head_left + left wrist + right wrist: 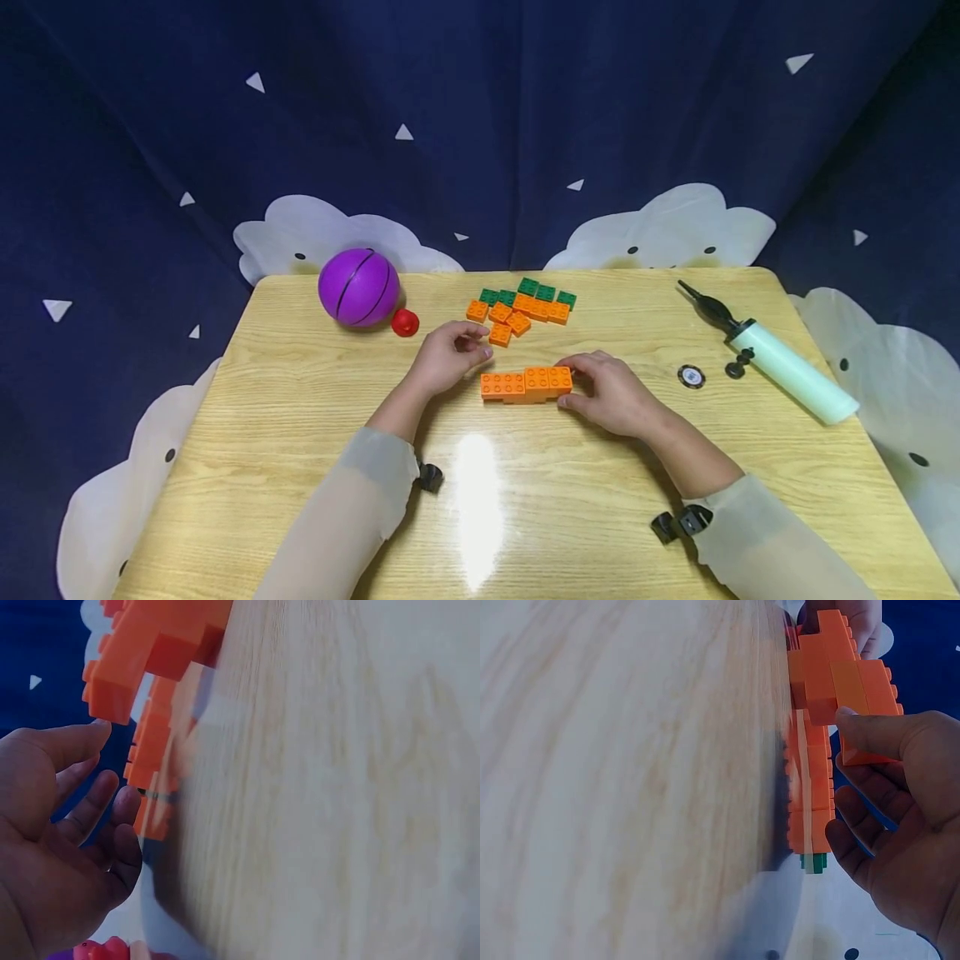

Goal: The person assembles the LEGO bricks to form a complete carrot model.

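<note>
Orange toy building bricks joined into a stepped block (525,384) lie in front of the person, studs up, with a raised layer at the right end. The right hand (611,393) pinches that right end; in the right wrist view its thumb (874,733) is on the near face, with the fingers behind. Just off the block's left end is the left hand (447,360), its fingers loosely bent and nothing between them. In the left wrist view one fingertip (101,729) overlaps the block's end. Behind the hands lie several loose orange bricks (500,313) and green bricks (528,287).
A purple ball (359,287) and a small red object (405,322) sit at the back left of the wooden table (300,467). On the right are a pale green hand pump (795,373), a poker chip (692,377) and a small black object (739,364). A dark curtain (480,125) hangs behind.
</note>
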Tool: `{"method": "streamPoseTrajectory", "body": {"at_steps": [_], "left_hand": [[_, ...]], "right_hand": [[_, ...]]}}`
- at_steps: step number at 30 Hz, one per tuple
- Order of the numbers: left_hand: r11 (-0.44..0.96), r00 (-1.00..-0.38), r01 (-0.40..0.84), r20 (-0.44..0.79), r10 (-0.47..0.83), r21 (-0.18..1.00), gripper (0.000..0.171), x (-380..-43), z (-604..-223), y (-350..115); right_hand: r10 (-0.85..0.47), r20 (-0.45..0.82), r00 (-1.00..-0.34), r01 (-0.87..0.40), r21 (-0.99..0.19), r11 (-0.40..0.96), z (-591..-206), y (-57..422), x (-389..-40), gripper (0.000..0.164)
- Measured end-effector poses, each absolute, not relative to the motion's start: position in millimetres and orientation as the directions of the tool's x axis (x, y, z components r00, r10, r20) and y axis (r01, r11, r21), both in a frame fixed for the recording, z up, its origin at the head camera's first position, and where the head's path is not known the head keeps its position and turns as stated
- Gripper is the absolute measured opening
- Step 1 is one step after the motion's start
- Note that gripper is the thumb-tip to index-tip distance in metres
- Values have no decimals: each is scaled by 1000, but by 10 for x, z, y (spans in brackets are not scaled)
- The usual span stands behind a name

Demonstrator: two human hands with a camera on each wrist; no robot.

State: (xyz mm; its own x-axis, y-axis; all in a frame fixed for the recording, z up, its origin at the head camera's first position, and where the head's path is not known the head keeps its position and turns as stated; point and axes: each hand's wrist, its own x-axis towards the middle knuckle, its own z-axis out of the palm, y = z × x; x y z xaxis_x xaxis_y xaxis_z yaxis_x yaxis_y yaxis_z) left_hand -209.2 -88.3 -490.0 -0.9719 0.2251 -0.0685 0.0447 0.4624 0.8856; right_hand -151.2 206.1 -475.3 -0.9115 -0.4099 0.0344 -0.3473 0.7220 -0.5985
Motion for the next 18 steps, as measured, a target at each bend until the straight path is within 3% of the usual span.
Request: {"method": "streamPoseTrajectory", "body": {"at_steps": [18], "left_hand": [[626,-967,140,-30,252,767,47,-2317,-4922,-688]], "right_hand": [[-416,26,-909,-349,-593,726,-4750,2074,-1510,49]]}}
